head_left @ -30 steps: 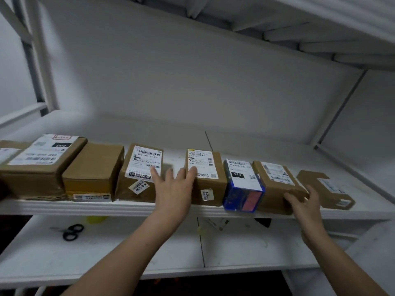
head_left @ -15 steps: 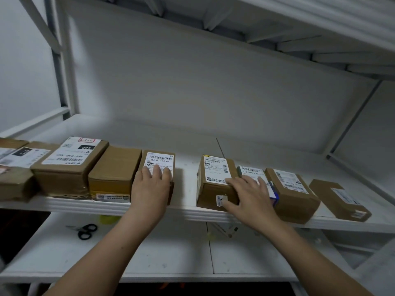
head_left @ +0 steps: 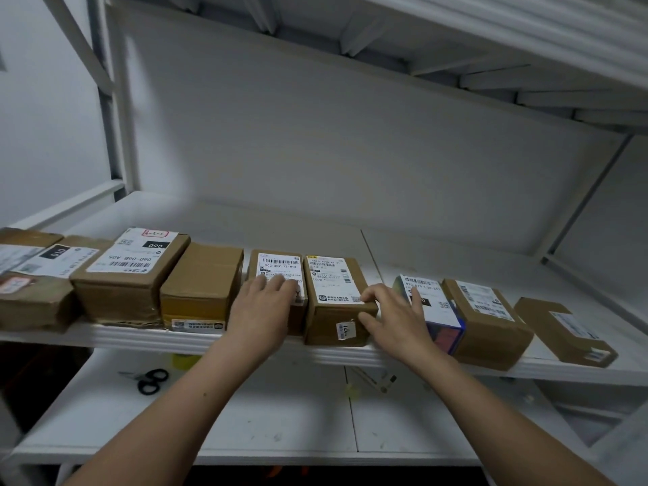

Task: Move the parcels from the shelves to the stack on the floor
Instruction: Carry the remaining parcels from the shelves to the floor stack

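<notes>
Status: early or mid-task. No parcel is off the shelf (head_left: 115, 336) in this view. The floor stack is out of frame, so you cannot credit any completed moves from here.

Stock along the shelf's front edge, left end to right end:
- overlapping parcels (head_left: 31, 275) at the left end, cut by the frame; two, possibly three
- 060 parcel (head_left: 133, 261)
- plain parcel (head_left: 203, 275)
- 502 parcel (head_left: 277, 264)
- centre parcel (head_left: 329, 275), touching the 502 parcel
- blue box (head_left: 438, 310), apart from the centre parcel
- brown parcel (head_left: 487, 310), touching the blue box
- flat parcel (head_left: 561, 327) towards the right end

Hands:
- Your left hand (head_left: 261, 310) lies flat on top of the 502 parcel with the fingers straight, gripping nothing.
- Your right hand (head_left: 394, 317) grips the centre parcel's near right corner, with the fingers curled over the top edge and the thumb on the front face.

Assessment: you appear to be set to take the two touching parcels as a pair. Neither is lifted; both sit square on the shelf. Every listed parcel is left to move.

Scissors (head_left: 152, 380) lie on the lower shelf (head_left: 245, 433); they are not part of the task.
</notes>
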